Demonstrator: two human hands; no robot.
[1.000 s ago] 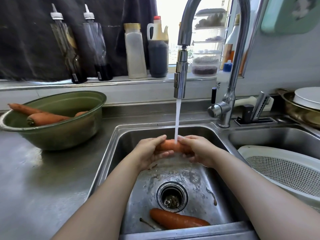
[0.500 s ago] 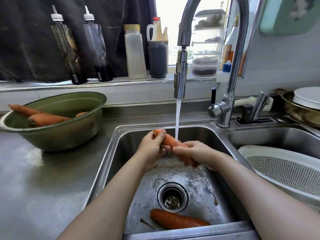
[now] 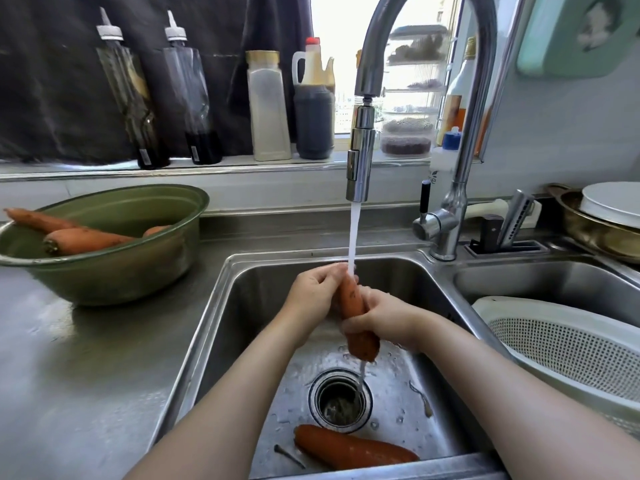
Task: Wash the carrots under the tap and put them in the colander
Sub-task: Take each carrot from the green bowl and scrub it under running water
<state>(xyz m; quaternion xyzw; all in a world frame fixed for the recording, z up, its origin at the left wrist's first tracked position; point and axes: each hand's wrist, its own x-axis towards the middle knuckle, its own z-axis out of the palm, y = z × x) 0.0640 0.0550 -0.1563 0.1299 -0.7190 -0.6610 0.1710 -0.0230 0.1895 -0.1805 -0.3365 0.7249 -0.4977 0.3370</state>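
Both hands hold one orange carrot [image 3: 354, 306] nearly upright over the left sink basin [image 3: 242, 306]. Water from the tap [image 3: 360, 161] runs onto its upper end. My left hand [image 3: 313, 297] grips the top of it, and my right hand [image 3: 388, 318] wraps its lower half; the thick end sticks out below. A second carrot [image 3: 353, 450] lies on the basin floor near the front wall. A white colander [image 3: 571, 348] sits in the right basin, with nothing visible in it. Three more carrots [image 3: 83, 239] rest in a green bowl [image 3: 114, 271] on the left counter.
The drain [image 3: 341, 400] is in the middle of the basin floor, with scraps of peel around it. Bottles [image 3: 266, 105] line the window ledge behind the sink. A knife block [image 3: 502, 233] and a brass pan with a white plate [image 3: 609, 216] stand at the back right.
The carrot has turned from lying crosswise between my hands to standing almost upright under the stream. My right hand has slid down to its lower half.
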